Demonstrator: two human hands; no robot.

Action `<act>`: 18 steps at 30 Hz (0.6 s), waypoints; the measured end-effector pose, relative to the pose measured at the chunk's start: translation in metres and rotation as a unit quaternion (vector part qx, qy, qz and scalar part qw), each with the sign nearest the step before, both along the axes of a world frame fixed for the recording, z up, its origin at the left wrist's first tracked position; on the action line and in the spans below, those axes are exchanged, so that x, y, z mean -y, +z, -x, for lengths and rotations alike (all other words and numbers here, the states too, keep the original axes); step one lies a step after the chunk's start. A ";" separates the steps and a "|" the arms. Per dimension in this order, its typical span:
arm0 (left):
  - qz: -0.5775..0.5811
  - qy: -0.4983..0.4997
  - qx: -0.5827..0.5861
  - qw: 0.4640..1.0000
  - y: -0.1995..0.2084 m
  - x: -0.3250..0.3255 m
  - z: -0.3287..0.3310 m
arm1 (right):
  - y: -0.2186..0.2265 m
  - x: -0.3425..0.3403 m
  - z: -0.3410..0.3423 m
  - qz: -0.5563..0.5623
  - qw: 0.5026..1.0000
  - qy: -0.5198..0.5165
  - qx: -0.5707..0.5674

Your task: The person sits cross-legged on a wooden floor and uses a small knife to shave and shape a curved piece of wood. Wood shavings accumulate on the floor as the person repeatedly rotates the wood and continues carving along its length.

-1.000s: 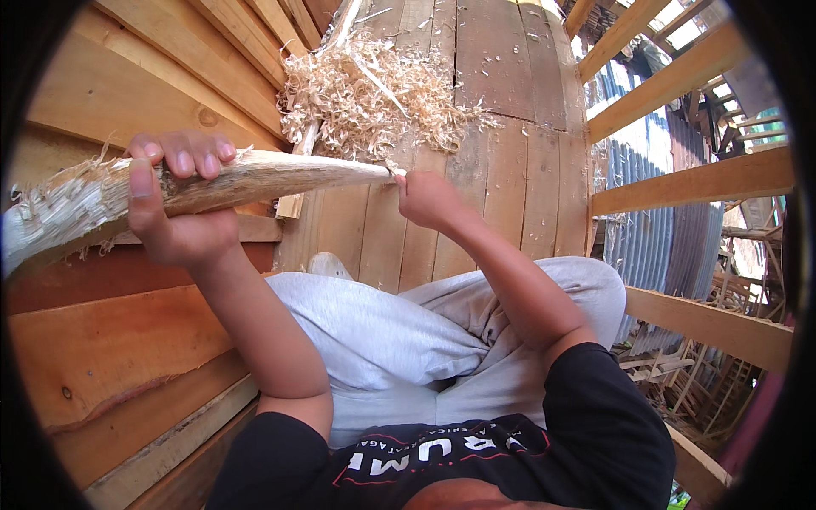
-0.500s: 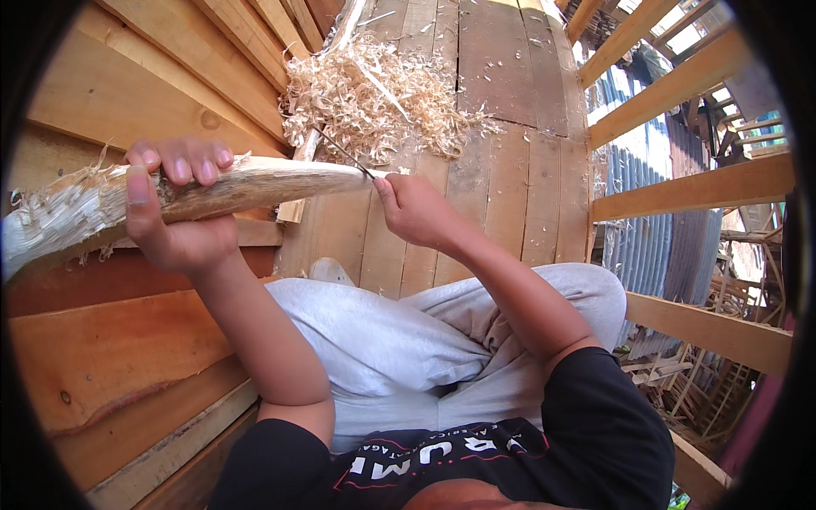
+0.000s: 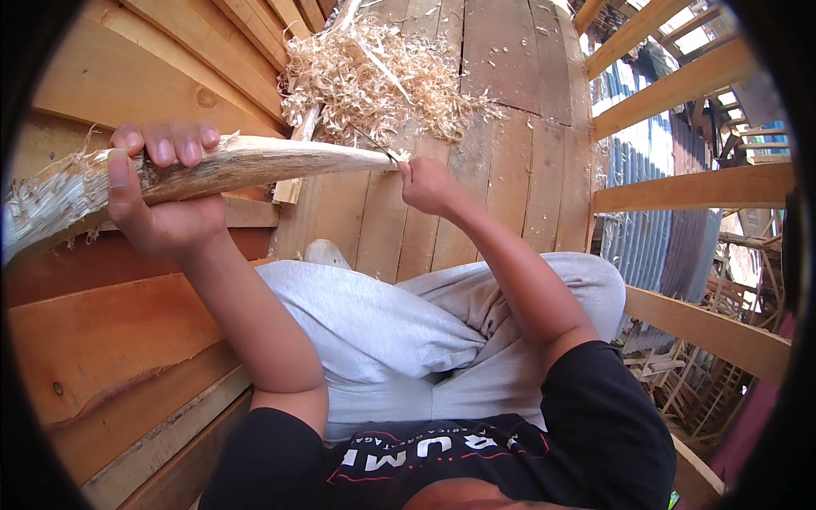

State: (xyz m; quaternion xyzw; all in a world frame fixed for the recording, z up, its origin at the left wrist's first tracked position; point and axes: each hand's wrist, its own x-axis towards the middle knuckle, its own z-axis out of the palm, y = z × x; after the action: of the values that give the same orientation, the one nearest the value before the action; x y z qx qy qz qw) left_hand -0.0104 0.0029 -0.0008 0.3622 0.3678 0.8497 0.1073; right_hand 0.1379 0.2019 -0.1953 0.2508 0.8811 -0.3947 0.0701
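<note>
My left hand (image 3: 177, 223) is wrapped round a thick, barked wooden pole (image 3: 272, 159), thumb on the near side and fingers over the top. The pole runs from the left edge, rough and frayed there, to a pale shaved taper on the right. At the thin tip, my right hand (image 3: 429, 184) is closed on a knife, its handle hidden in the fist. The slim dark blade (image 3: 375, 144) slants up and left across the tip, with a pale curl of wood beside it.
A heap of curled wood shavings (image 3: 382, 81) lies on the plank floor (image 3: 501, 191) ahead. Stacked boards (image 3: 119, 340) line the left side. A wooden rail (image 3: 697, 189) and corrugated metal sheets (image 3: 637, 246) stand to the right. My crossed legs (image 3: 365, 331) are below the pole.
My right hand and the knife have moved right and slightly up, along to the pole's tip. The pole and my left hand have shifted a little up and left.
</note>
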 end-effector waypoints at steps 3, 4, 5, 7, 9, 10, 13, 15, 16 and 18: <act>-0.008 -0.037 -0.018 0.999 -0.004 0.001 0.013 | -0.020 -0.008 -0.004 -0.001 1.000 -0.009 0.017; 0.000 -0.021 -0.016 1.000 -0.003 0.000 0.011 | -0.018 -0.007 -0.004 -0.007 1.000 -0.018 0.013; 0.008 -0.005 -0.014 1.000 -0.002 0.000 0.009 | -0.016 -0.006 -0.004 -0.015 1.000 -0.013 0.002; -0.004 -0.034 -0.016 0.999 -0.003 0.003 0.009 | 0.004 0.004 -0.001 -0.025 0.999 -0.003 -0.022; -0.002 -0.033 -0.013 0.999 -0.002 0.005 0.007 | 0.045 0.018 0.001 0.020 0.998 0.018 -0.064; 0.005 -0.017 -0.009 1.000 0.002 0.004 0.001 | 0.057 0.023 -0.001 0.044 0.995 0.029 -0.081; 0.002 -0.053 -0.022 0.998 -0.001 0.003 0.004 | -0.031 -0.016 -0.010 0.016 1.000 -0.023 0.008; 0.002 -0.061 -0.041 0.997 -0.001 0.002 0.009 | -0.042 -0.019 -0.005 -0.006 1.000 -0.023 0.011; 0.004 -0.051 -0.037 0.998 -0.002 0.003 0.009 | -0.031 -0.011 -0.005 -0.021 0.999 -0.025 0.023; 0.008 -0.031 -0.028 0.999 -0.003 0.005 0.009 | 0.005 0.004 -0.005 -0.020 1.000 -0.014 -0.005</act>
State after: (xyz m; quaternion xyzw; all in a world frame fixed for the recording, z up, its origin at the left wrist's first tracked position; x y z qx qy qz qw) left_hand -0.0197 -0.0018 -0.0040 0.3962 0.3662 0.8325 0.1257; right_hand 0.1431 0.1976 -0.1906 0.2625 0.8856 -0.3792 0.0554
